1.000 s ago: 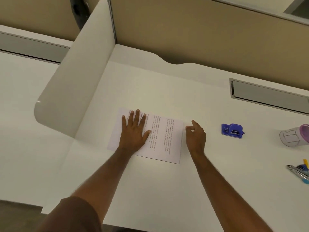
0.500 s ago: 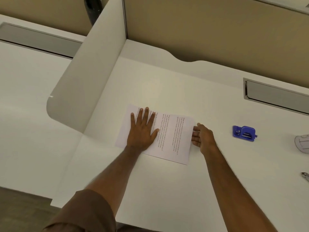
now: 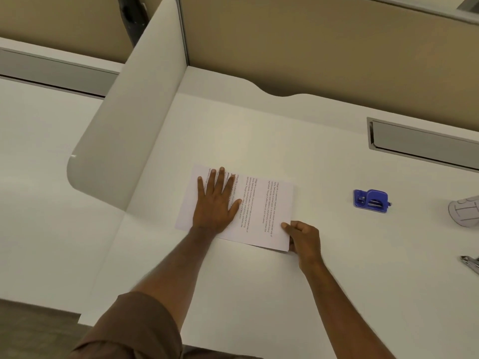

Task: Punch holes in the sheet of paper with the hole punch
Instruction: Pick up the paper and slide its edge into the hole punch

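Observation:
A printed sheet of paper (image 3: 261,211) lies flat on the white desk (image 3: 259,294), its text running sideways. My left hand (image 3: 216,203) rests flat on the sheet's left half, fingers spread. My right hand (image 3: 303,238) pinches the sheet's near right corner, thumb on top and fingers under the edge. The blue hole punch (image 3: 371,199) sits on the desk to the right of the sheet, well apart from both hands.
A white divider panel (image 3: 129,130) rises left of the sheet. A beige partition wall (image 3: 324,47) backs the desk. A grey cable tray slot (image 3: 422,141) lies at the back right. A white cup on its side (image 3: 465,212) and a metal tool (image 3: 470,264) sit at the right edge.
My right hand has slid from the sheet's far right edge down to its near right corner and taken hold of it. My left hand stays flat on the paper.

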The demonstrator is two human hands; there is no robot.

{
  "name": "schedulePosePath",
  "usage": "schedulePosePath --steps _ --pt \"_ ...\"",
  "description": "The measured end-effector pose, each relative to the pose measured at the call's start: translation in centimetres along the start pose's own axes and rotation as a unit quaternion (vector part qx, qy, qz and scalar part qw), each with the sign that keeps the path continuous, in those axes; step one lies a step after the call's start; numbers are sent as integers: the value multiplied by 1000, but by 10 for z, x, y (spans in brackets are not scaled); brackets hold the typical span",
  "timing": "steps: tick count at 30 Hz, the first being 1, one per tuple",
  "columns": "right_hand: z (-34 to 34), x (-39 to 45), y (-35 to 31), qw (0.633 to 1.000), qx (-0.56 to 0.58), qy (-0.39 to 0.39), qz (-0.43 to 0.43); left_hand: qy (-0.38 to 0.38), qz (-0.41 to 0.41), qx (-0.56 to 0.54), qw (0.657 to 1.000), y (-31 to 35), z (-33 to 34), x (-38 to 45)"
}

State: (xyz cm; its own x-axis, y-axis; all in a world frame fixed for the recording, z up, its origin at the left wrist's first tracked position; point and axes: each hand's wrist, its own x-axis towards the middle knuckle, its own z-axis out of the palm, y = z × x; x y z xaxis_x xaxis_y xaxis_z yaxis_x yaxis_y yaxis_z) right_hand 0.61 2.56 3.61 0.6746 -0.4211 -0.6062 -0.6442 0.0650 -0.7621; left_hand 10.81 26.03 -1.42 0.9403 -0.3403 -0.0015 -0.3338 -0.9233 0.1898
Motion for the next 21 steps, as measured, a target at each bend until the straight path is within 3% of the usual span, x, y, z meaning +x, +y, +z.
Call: schedulePosePath --steps 7,11,14,16,18,21 --pt "0 -3 -3 999 32 -3 3 -31 4 -42 999 2 -19 -3" --pt "-14 -8 -6 998 61 -14 -4 57 -5 -135 989 -3 -37 0" --pt "-32 -12 -8 997 70 -17 -22 134 -56 -223 964 -13 -53 2" --pt "-47 -16 -8 996 79 -18 -27 148 -120 -326 926 -17 -63 2" --pt "-65 -22 -6 995 91 -22 -30 114 -206 -452 860 -15 -75 2" --pt "-93 -31 -3 995 94 -23 -32 -40 -284 -597 749 -7 -83 1"
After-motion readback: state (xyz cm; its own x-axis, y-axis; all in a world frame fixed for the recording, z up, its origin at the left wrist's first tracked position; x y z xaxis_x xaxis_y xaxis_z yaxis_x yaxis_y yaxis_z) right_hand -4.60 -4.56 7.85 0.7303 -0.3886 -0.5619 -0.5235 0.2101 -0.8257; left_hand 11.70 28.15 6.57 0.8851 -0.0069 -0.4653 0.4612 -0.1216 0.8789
